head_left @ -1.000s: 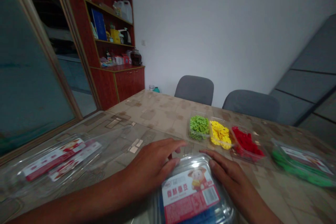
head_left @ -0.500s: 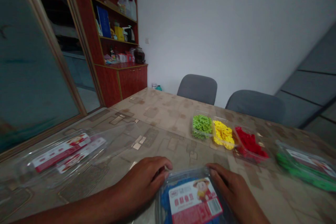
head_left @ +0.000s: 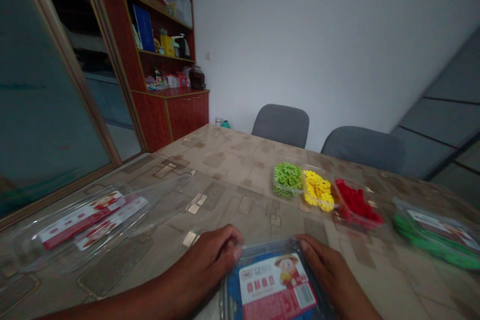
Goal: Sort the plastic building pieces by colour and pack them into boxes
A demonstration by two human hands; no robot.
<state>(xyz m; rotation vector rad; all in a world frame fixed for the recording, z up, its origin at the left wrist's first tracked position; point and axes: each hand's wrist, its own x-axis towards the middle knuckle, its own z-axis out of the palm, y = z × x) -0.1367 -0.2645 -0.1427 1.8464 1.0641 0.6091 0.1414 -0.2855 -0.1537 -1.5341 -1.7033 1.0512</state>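
Observation:
A clear plastic box (head_left: 278,287) with a lid and a white-and-red label sits at the bottom centre, with blue pieces showing through its sides. My left hand (head_left: 215,257) is closed at the box's far left corner, its fingers curled in and its thumb against the rim. On the opposite side, my right hand (head_left: 325,262) grips the far right corner, with several of its fingers hidden. Beyond the box stand open clear tubs of light green pieces (head_left: 287,177), yellow pieces (head_left: 318,190) and red pieces (head_left: 357,202).
To the right lies a lidded box of green pieces (head_left: 437,235). Clear plastic lids with labels (head_left: 84,222) lie on the left of the patterned table (head_left: 240,180). Two grey chairs (head_left: 281,125) stand behind the table, and a red-brown cabinet (head_left: 170,115) is at the back left.
The view has shifted slightly. Both hands stay at the box's far corners, and the box has hardly moved.

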